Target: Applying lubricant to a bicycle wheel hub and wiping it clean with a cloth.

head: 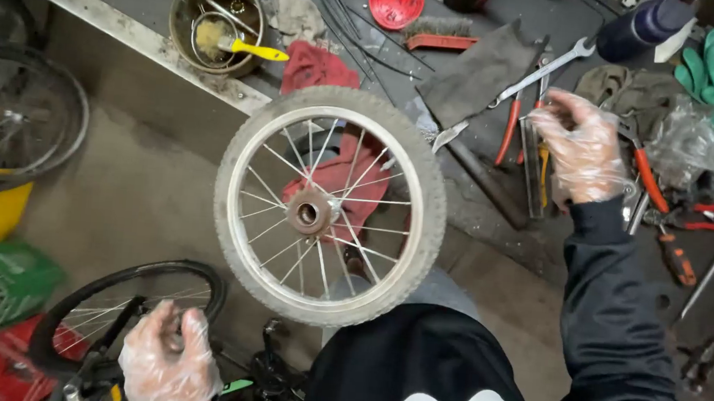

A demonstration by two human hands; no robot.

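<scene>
Bench, cluttered, cut off at top. Small spoked wheel leans against its edge, lower rim resting on the person's lap. Right hand, gloved, fingers loosely spread above pliers. Left hand curled; contents indiscernible.

single head view, steeply down, close over workbench

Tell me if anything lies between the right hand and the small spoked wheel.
Nothing visible does. The right hand hovers over the pliers and wrench on the bench, right of the small wheel; only a dark cloth lies flat between them.
</scene>
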